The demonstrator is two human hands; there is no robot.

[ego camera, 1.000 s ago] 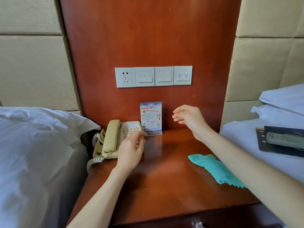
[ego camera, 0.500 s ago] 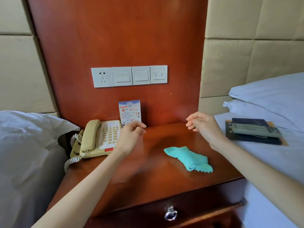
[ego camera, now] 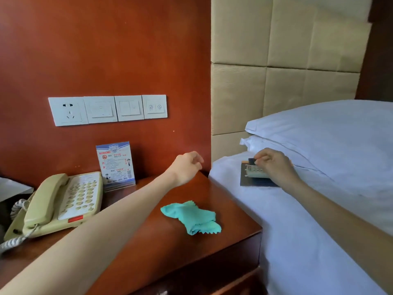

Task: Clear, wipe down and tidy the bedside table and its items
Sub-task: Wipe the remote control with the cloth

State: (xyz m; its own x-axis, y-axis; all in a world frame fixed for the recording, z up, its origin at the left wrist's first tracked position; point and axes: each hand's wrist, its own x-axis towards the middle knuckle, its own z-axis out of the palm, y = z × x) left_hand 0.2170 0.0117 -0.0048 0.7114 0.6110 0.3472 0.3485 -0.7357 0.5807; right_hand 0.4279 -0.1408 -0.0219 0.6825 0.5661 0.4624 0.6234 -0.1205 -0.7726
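Observation:
The wooden bedside table [ego camera: 148, 248] carries a beige telephone [ego camera: 59, 205] at the left, an upright printed card in a clear stand [ego camera: 116, 165] at the back, and a crumpled teal cloth [ego camera: 192, 217] near its right edge. My left hand [ego camera: 187, 167] hovers above the table's back right corner, fingers loosely curled and holding nothing. My right hand [ego camera: 274, 165] lies on the bed to the right, its fingers curled over a grey remote control [ego camera: 254, 172]. The remote rests on a dark flat folder [ego camera: 253, 182].
White bedding [ego camera: 297, 220] and a pillow [ego camera: 329, 133] fill the right side, touching the table's edge. A row of wall switches and a socket [ego camera: 106, 109] sits on the wooden panel above the table. Another white bed [ego camera: 12, 187] shows at far left.
The view has swung right. My right hand moved from above the table onto the bed and closed on the remote. My left hand left the card and drifted right.

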